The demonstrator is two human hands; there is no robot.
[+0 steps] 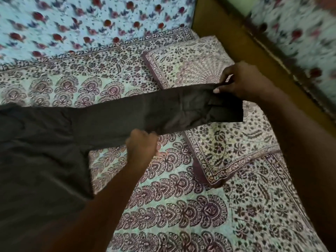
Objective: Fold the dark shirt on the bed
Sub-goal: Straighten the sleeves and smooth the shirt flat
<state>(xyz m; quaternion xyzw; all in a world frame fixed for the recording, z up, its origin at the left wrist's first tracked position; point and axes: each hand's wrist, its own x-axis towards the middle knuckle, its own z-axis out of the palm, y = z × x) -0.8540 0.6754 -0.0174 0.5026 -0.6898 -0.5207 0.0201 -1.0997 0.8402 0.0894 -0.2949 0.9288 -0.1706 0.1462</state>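
Note:
The dark shirt (41,151) lies spread over the left half of the bed (172,215), its body running off the left edge of the view. One long sleeve stretches out to the right, lifted above the sheet. My right hand (245,80) pinches the sleeve's cuff end over the pillow. My left hand (142,149) grips the sleeve's lower edge near its middle, fingers closed on the cloth.
A patterned pillow (214,135) lies under the sleeve's end at the right. The bed's wooden frame (236,39) runs along the upper right. A light blue floral sheet (81,22) covers the far side.

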